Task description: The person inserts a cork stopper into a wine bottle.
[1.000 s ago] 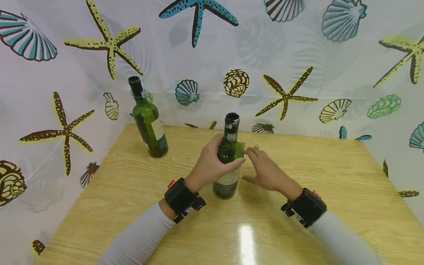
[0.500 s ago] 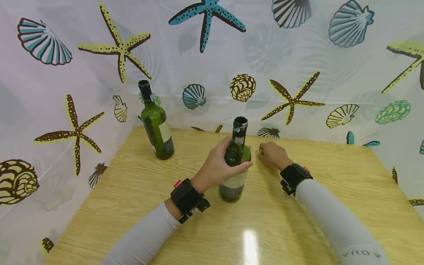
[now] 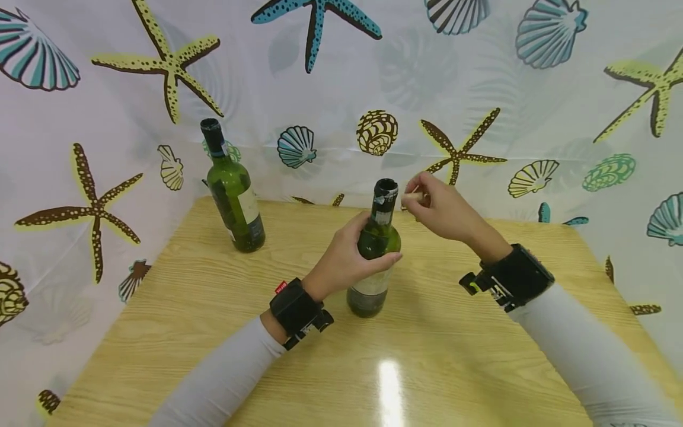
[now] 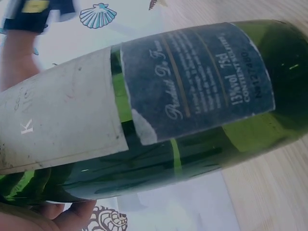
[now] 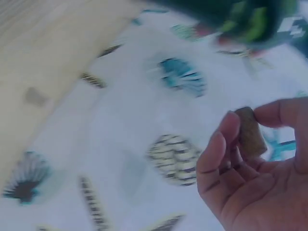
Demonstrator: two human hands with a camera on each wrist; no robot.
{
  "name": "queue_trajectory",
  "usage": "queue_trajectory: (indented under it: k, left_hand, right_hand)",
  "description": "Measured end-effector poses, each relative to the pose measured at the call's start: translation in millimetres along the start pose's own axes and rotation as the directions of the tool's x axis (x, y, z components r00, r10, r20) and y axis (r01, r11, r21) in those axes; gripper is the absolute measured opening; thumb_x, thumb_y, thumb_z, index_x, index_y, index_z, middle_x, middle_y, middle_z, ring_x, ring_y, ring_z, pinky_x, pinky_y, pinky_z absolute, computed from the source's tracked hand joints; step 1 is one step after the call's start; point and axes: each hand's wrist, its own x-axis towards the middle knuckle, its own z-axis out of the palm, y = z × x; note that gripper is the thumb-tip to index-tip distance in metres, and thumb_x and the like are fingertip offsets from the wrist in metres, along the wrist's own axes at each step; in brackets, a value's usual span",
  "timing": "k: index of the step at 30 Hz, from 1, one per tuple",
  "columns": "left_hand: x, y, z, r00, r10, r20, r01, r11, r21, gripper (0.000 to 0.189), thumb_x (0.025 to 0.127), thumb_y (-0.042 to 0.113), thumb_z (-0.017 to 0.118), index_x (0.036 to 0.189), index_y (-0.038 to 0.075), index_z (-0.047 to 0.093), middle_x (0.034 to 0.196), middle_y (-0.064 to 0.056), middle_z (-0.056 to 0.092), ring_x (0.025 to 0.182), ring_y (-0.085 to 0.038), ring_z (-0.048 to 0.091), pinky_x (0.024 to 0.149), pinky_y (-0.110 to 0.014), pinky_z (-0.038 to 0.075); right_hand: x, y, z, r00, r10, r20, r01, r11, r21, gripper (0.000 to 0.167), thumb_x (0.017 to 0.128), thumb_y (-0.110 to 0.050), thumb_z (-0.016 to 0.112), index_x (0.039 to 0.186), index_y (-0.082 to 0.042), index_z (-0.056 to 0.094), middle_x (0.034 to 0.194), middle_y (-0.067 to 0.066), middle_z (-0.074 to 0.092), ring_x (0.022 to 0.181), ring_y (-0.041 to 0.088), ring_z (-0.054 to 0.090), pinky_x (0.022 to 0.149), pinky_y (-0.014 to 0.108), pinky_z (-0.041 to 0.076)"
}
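Note:
A green wine bottle (image 3: pixel 368 293) with a pale label stands on the table. My left hand (image 3: pixel 341 255) grips it around the shoulder from the left, thumb across the near side. In the left wrist view the bottle (image 4: pixel 197 82) fills most of the picture, showing a dark blue lower label. Beside the bottle's mouth, just to its right, my right hand (image 3: pixel 445 207) pinches a small cork (image 3: pixel 413 196). The right wrist view shows that cork (image 5: pixel 251 134) held between thumb and fingertips, apart from the bottle.
Another green wine bottle (image 3: pixel 235 198) stands at the back left of the wooden table (image 3: pixel 213 332). Behind the table hangs a white cloth (image 3: pixel 331 89) printed with starfish and shells.
My right hand reached down to the table behind the bottle, then rose with a cork to the height of the bottle's mouth. My left hand has kept its grip on the bottle.

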Motion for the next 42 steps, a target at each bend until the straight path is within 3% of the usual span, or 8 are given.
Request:
queue_trajectory:
  k: [2, 7, 11, 14, 21, 28, 35, 42]
  left_hand:
    - [1.9, 1.2, 1.3, 1.0, 0.003, 0.006, -0.003, 1.0, -0.005, 0.058, 0.086, 0.024, 0.076, 0.135, 0.015, 0.047, 0.115, -0.004, 0.057, 0.093, -0.016, 0.063, 0.078, -0.033, 0.055]
    - [3.5, 2.2, 6.5, 1.0, 0.0, 0.027, 0.001, 1.0, -0.027, 0.057, 0.085, 0.025, 0.076, 0.133, 0.013, 0.047, 0.113, -0.004, 0.058, 0.092, -0.016, 0.063, 0.077, -0.031, 0.055]
    - [2.0, 1.3, 8.9, 0.999, -0.015, 0.042, 0.016, 0.999, -0.037, 0.057, 0.086, 0.025, 0.076, 0.133, 0.013, 0.046, 0.113, -0.005, 0.058, 0.093, -0.016, 0.064, 0.078, -0.031, 0.055]
    - [1.5, 1.4, 9.5, 0.999, -0.025, 0.048, 0.028, 0.998, -0.05, 0.057, 0.086, 0.025, 0.076, 0.133, 0.014, 0.046, 0.113, -0.004, 0.058, 0.093, -0.017, 0.064, 0.078, -0.031, 0.055]
    - [2.1, 3.3, 10.3, 0.999, -0.01, 0.053, 0.013, 0.998, -0.056, 0.055, 0.087, 0.023, 0.075, 0.133, 0.015, 0.046, 0.111, -0.003, 0.058, 0.092, -0.017, 0.064, 0.078, -0.031, 0.056]
    - [1.6, 2.2, 9.8, 0.999, -0.012, 0.049, 0.015, 0.998, -0.068, 0.055, 0.087, 0.025, 0.075, 0.133, 0.017, 0.047, 0.108, -0.003, 0.06, 0.091, -0.016, 0.065, 0.078, -0.033, 0.055]
    - [-1.1, 0.9, 10.4, 1.0, -0.003, 0.031, 0.005, 0.999, -0.053, 0.057, 0.086, 0.025, 0.076, 0.134, 0.015, 0.047, 0.111, -0.003, 0.059, 0.092, -0.016, 0.064, 0.08, -0.033, 0.055]
    - [-3.1, 2.6, 14.6, 0.999, 0.016, 0.03, -0.014, 0.998, -0.055, 0.059, 0.086, 0.022, 0.076, 0.136, 0.016, 0.046, 0.113, -0.002, 0.058, 0.094, -0.016, 0.063, 0.081, -0.032, 0.054]
  right_hand:
    - [-3.1, -24, -12, 0.998, -0.031, -0.054, 0.034, 0.997, 0.068, 0.028, 0.104, -0.024, 0.048, 0.123, -0.004, 0.052, 0.079, 0.011, 0.058, 0.063, 0.021, 0.052, 0.059, 0.034, 0.043]
    - [-9.1, -68, -33, 0.977, -0.105, -0.183, 0.142, 0.969, 0.204, 0.027, 0.104, -0.021, 0.048, 0.126, -0.009, 0.06, 0.084, 0.009, 0.056, 0.069, 0.019, 0.055, 0.062, 0.028, 0.046]
    - [-13.6, -88, -40, 0.969, -0.112, -0.219, 0.176, 0.939, 0.296, 0.023, 0.102, -0.015, 0.052, 0.122, -0.005, 0.057, 0.095, 0.01, 0.062, 0.083, 0.021, 0.061, 0.076, 0.026, 0.051]
    - [-18.2, -96, -41, 0.966, -0.105, -0.235, 0.175, 0.937, 0.303, 0.021, 0.1, -0.014, 0.055, 0.119, -0.003, 0.054, 0.099, 0.01, 0.065, 0.087, 0.021, 0.062, 0.078, 0.026, 0.049]
    - [-24.9, -105, -41, 0.948, -0.13, -0.29, 0.204, 0.949, 0.242, 0.019, 0.095, -0.009, 0.063, 0.108, 0.0, 0.052, 0.099, 0.005, 0.065, 0.096, 0.016, 0.06, 0.083, 0.025, 0.046]
    - [-25.9, -102, -37, 0.954, -0.148, -0.261, 0.204, 0.957, 0.205, 0.022, 0.092, -0.007, 0.067, 0.108, 0.001, 0.053, 0.105, 0.005, 0.063, 0.097, 0.013, 0.061, 0.082, 0.024, 0.047]
    - [-25.2, -99, -29, 0.938, -0.204, -0.28, 0.251, 0.957, 0.146, 0.019, 0.093, -0.006, 0.066, 0.107, 0.0, 0.056, 0.106, 0.004, 0.065, 0.095, 0.012, 0.062, 0.083, 0.024, 0.049]
    - [-31.8, -95, -26, 0.934, -0.23, -0.275, 0.252, 0.967, 0.048, 0.015, 0.093, -0.008, 0.067, 0.104, -0.003, 0.06, 0.106, 0.004, 0.067, 0.092, 0.016, 0.066, 0.077, 0.025, 0.052]
